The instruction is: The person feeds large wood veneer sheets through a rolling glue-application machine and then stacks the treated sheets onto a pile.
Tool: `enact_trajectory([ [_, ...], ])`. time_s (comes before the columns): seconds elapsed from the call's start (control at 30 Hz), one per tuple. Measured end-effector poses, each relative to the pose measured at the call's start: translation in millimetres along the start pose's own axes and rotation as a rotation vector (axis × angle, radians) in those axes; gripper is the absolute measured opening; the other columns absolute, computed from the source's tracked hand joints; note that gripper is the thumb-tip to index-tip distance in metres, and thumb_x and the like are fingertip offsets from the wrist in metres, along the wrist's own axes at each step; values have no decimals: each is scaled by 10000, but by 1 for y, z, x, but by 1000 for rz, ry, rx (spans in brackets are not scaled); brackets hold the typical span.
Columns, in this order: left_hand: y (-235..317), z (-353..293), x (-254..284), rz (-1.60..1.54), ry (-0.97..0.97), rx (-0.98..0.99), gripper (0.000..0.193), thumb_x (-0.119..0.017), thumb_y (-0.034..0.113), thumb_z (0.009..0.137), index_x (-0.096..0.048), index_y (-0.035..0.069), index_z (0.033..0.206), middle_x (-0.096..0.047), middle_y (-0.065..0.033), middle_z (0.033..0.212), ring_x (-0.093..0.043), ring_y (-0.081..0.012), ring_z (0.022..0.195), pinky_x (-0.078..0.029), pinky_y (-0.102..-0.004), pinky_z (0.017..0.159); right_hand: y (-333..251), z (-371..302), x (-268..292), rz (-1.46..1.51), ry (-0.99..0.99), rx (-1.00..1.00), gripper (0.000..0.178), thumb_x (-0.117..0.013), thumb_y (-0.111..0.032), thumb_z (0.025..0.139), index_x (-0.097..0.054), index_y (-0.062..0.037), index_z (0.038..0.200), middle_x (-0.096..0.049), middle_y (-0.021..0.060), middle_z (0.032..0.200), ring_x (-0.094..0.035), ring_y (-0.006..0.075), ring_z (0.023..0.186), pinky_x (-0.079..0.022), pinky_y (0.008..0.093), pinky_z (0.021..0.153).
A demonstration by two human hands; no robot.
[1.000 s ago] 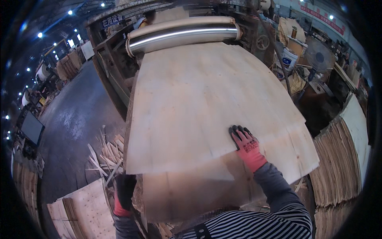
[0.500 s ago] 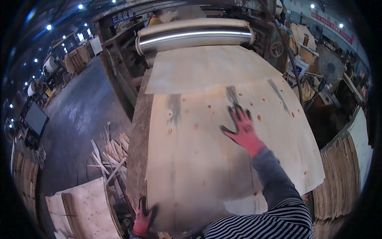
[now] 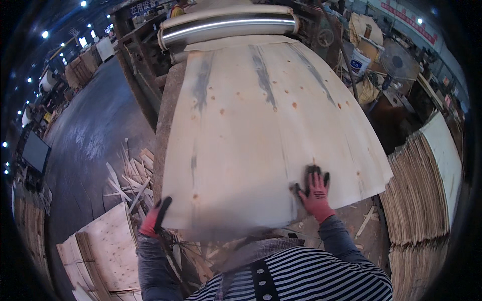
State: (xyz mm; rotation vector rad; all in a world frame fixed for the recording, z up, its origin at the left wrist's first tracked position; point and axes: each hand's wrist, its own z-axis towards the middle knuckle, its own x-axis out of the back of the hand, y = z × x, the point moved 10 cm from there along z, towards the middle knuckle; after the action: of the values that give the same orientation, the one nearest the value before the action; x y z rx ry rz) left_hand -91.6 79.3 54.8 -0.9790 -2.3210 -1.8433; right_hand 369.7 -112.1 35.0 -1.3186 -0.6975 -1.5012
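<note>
As both gloves work the near end, here's the right hand (image 3: 315, 194), palm down, fingers parted, pressing on top of the sheet and gripping nothing! Over at the near left corner, the left hand (image 3: 154, 219) meets the edge, dark fingers half bent; whether it pinches the wood, I cannot tell. Between and beyond them spreads the big veneer sheet (image 3: 241, 145), knotty and grey-streaked, its near edge overhanging. The step in hand looks like steadying and squaring this sheet; the next move calls, I'd judge, for even pressure from both hands, no twist.

Just left of the left hand, pale wood scraps (image 3: 133, 175) litter the floor; right of the right hand rises a veneer stack (image 3: 419, 195). Ahead of the left hand, a brown strip of tabletop (image 3: 168, 105) shows beside the sheet. Far beyond the right hand, to its right, sits a white bucket (image 3: 358, 62), contents impossible to make out. And straight ahead, farthest, the shiny roller (image 3: 228, 31)!
</note>
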Motion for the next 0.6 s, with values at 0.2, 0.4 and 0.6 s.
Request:
enact_trajectory([
  [0.2,105,-60,-8,-409,20,-37,314,-531,207,830,-558,-35,1029,-618,-85,884,-595,-139,774,-464,-254,688,-59,-82,36,203,-78,224,774,-684,-413,614,-414,25,1191,-365,242,1259,-319,413,1182,-193,541,998],
  [0.4,106,-127,10,-194,174,-257,297,-501,147,807,-551,-35,1038,-612,-150,926,-605,-232,832,-473,-328,756,-69,-124,76,124,84,500,438,-630,-314,567,-599,-107,951,-541,126,996,-501,335,932,-368,524,899],
  [0.6,73,-37,8,-762,105,-316,317,-410,142,865,-466,-2,1142,-528,-171,1114,-535,-224,1012,-459,-337,830,-60,-22,100,35,189,464,381,-569,-242,676,-589,-111,1033,-550,108,1017,-505,316,955,-417,454,852],
])
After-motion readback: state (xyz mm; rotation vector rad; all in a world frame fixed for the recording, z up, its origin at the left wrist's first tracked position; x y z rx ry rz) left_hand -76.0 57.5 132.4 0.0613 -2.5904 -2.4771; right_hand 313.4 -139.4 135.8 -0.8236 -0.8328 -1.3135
